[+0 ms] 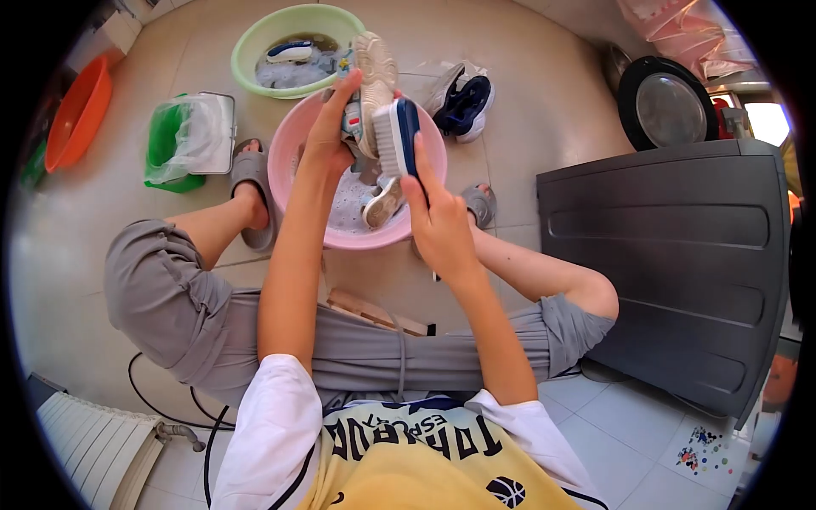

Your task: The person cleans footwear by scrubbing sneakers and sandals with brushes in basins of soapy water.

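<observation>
My left hand (334,127) is closed around a shoe (376,85), held up on its side with the pale sole facing right. In my right hand (439,217) is a scrub brush (399,140) with a dark blue back and white bristles. Its bristles are against or very close to the lower part of the sole; I cannot tell which. Below both hands stands a pink basin (286,200) of sudsy water. Another shoe (382,204) lies partly in the suds, its sole showing.
Beyond stands a green basin (244,59) of murky, foamy water with a blue-and-white brush (290,52) in it. Dark blue shoes (466,102) sit at the right. A green bin (163,149) is on the left, and a dark grey washing machine (659,263) on the right.
</observation>
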A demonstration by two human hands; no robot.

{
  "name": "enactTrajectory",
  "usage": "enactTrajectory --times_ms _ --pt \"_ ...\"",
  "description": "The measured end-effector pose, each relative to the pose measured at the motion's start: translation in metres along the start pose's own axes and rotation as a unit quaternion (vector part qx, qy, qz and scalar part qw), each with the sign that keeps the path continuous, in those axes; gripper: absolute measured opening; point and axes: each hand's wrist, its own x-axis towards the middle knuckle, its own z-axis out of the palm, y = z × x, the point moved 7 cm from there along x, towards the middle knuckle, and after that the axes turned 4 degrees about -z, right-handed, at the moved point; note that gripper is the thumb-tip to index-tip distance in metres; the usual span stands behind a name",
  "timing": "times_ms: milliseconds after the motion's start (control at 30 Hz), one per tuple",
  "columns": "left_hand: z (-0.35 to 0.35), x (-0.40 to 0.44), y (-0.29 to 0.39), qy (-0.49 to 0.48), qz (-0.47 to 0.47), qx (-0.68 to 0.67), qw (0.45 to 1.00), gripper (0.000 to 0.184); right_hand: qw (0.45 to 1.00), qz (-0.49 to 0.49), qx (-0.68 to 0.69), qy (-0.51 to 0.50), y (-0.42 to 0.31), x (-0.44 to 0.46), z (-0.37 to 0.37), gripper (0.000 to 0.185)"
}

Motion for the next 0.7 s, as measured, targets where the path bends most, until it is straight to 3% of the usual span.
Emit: enactTrajectory --times_ms 67,133,167,233,267,300,367,433,533,567,633,667,700 --pt "0.004 -0.002 -0.004 0.013 0.029 0.068 0.997 0.033 0.977 -0.168 -0.072 0.11 0.005 0.033 -0.009 0.045" --pt "0.022 -0.01 -0.005 -0.008 0.004 0.067 0.998 0.032 0.997 0.037 -0.018 0.059 0.008 0.071 -0.025 0.045" --pt "0.023 -0.012 -0.005 -0.01 0.004 0.069 0.998 0.032 0.997 0.036 -0.018 0.062 -0.005 0.08 -0.032 0.045" --pt "0.023 -0.014 0.001 -0.016 0.01 0.072 0.997 0.031 0.989 0.144 -0.009 -0.031 -0.009 0.09 -0.029 0.045" --pt "0.019 -0.012 0.003 -0.017 0.012 0.071 0.997 0.031 0.989 0.141 -0.01 -0.031 0.0 0.081 -0.021 0.045" --pt "0.008 -0.009 0.005 0.007 0.031 0.026 0.999 0.03 0.999 0.041 -0.009 -0.02 0.007 0.065 -0.008 0.045" --pt "-0.017 0.0 0.007 0.033 0.056 -0.029 0.997 0.029 0.997 -0.066 -0.009 -0.023 -0.006 0.034 0.002 0.046" --pt "-0.029 0.01 -0.003 0.025 0.045 -0.011 0.999 0.032 0.998 0.002 -0.014 -0.058 -0.003 0.004 0.007 0.044" --pt "0.006 -0.006 -0.02 0.013 -0.011 -0.003 1.0 0.033 0.994 -0.079 0.024 0.067 0.008 0.049 -0.015 0.043" --pt "0.015 -0.009 -0.017 0.033 -0.001 0.011 0.999 0.034 0.998 -0.001 -0.036 0.052 0.008 0.07 -0.024 0.043" --pt "0.016 -0.012 -0.014 0.03 0.011 0.033 0.999 0.04 0.982 -0.081 -0.154 0.074 -0.001 0.106 -0.032 0.037" --pt "0.008 -0.006 -0.013 0.012 0.01 0.044 0.999 0.043 0.985 -0.054 -0.151 0.055 -0.008 0.093 -0.029 0.037" --pt "0.022 -0.001 0.002 -0.018 0.037 -0.02 0.999 0.035 0.997 0.019 -0.072 0.009 -0.014 0.079 -0.024 0.04"
